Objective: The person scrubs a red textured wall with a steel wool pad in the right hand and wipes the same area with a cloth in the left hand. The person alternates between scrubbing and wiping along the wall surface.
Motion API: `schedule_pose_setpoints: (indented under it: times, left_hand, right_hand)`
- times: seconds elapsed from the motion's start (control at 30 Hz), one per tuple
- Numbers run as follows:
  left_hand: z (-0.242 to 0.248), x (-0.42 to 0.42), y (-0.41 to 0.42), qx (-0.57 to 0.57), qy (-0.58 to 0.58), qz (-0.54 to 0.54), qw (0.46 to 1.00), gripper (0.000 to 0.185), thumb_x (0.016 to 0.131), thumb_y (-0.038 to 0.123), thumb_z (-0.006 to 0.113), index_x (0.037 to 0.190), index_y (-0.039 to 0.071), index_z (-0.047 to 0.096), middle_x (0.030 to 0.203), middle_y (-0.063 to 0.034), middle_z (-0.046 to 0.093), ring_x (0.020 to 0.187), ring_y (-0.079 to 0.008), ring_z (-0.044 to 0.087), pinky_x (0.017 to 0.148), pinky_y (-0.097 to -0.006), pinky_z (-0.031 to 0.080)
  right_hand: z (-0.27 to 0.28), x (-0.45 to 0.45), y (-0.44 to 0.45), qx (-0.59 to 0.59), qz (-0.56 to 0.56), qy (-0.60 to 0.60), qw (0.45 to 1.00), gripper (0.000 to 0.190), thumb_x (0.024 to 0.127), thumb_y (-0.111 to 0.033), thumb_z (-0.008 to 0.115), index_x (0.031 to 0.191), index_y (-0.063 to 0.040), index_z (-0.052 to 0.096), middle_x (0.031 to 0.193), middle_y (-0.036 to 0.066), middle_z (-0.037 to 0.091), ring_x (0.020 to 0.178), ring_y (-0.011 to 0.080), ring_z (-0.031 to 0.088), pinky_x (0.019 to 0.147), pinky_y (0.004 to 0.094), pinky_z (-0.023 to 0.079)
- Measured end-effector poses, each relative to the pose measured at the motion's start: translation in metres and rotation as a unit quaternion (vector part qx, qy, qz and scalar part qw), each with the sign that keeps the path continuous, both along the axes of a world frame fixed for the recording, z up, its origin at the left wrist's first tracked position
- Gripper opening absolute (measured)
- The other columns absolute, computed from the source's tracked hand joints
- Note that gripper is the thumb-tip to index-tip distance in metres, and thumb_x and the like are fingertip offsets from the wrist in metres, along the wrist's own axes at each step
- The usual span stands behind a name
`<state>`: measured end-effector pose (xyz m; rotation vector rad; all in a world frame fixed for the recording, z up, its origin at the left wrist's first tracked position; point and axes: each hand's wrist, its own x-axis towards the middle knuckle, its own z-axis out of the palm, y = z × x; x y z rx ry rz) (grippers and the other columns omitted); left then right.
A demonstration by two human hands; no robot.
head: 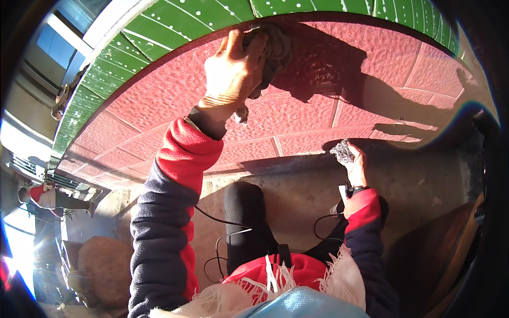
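Note:
My left hand presses a dark, crumpled wet cloth against a red textured tile wall, just below the green tile border. A loose end of the cloth hangs below the wrist. The red surface around the cloth looks wet and darker. My right hand grips a silvery metal scouring pad lower down, apart from the wall as far as I can tell. The fingers partly hide the pad.
Dark cables loop about my knees. A brown wooden piece stands at the right. A round brown object lies at lower left. Another person is farther off at the left. Concrete floor runs along the wall's foot.

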<state>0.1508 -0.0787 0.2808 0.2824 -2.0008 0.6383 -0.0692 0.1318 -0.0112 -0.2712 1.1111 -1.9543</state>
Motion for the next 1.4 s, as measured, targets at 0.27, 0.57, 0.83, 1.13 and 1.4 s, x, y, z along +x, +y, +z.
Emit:
schedule_pose_setpoints:
  times: [0.27, 0.57, 0.83, 1.13, 1.4]
  left_hand:
    - [0.007, 0.040, -0.010, 0.014, 0.058, 0.037, 0.998, 0.036, 0.077, 0.015, 0.073, 0.112, 0.015, 0.069, 0.111, -0.0117, 0.063, 0.082, -0.0269, 0.068, 0.065, -0.0333, 0.057]
    - [-0.005, -0.019, 0.010, 0.014, -0.033, 0.002, 0.999, 0.039, 0.075, 0.014, 0.066, 0.114, 0.014, 0.060, 0.099, -0.0110, 0.053, 0.082, -0.0281, 0.063, 0.051, -0.0370, 0.055]
    - [-0.002, 0.028, 0.001, 0.052, -0.002, 0.056, 0.997, 0.040, 0.077, 0.015, 0.071, 0.117, 0.018, 0.066, 0.094, -0.0050, 0.058, 0.068, -0.0236, 0.065, 0.056, -0.0329, 0.054]
    - [-0.011, 0.005, 0.009, 0.083, 0.012, 0.019, 0.996, 0.043, 0.078, 0.015, 0.070, 0.121, 0.017, 0.064, 0.094, -0.0074, 0.059, 0.068, -0.0259, 0.065, 0.057, -0.0346, 0.054]
    - [-0.064, 0.050, 0.033, 0.448, 0.021, -0.115, 0.886, 0.047, 0.072, 0.010, 0.077, 0.117, 0.003, 0.065, 0.093, -0.0096, 0.067, 0.079, -0.0212, 0.068, 0.074, -0.0296, 0.054]
  right_hand:
    - [-0.014, -0.002, 0.003, 0.030, -0.045, 0.020, 0.998, 0.024, 0.093, -0.027, 0.058, 0.100, -0.007, 0.069, 0.090, 0.004, 0.071, 0.079, 0.0154, 0.068, 0.067, 0.0322, 0.055]
    - [-0.014, -0.005, 0.001, 0.022, -0.018, 0.022, 0.999, 0.024, 0.094, -0.027, 0.057, 0.097, -0.006, 0.069, 0.088, 0.004, 0.071, 0.077, 0.0148, 0.068, 0.067, 0.0314, 0.055]
    - [-0.006, -0.003, 0.005, 0.010, -0.019, 0.022, 1.000, 0.024, 0.093, -0.026, 0.057, 0.095, -0.006, 0.069, 0.086, 0.005, 0.071, 0.075, 0.0161, 0.068, 0.065, 0.0312, 0.053]
    - [0.002, 0.009, -0.004, 0.055, -0.006, 0.075, 0.996, 0.020, 0.091, -0.023, 0.062, 0.094, -0.004, 0.068, 0.084, 0.005, 0.069, 0.073, 0.0149, 0.066, 0.066, 0.0296, 0.053]
    - [0.078, 0.030, -0.020, -0.005, -0.114, 0.262, 0.958, 0.024, 0.083, -0.004, 0.070, 0.105, 0.003, 0.066, 0.094, 0.004, 0.067, 0.085, 0.0109, 0.063, 0.074, 0.0238, 0.050]
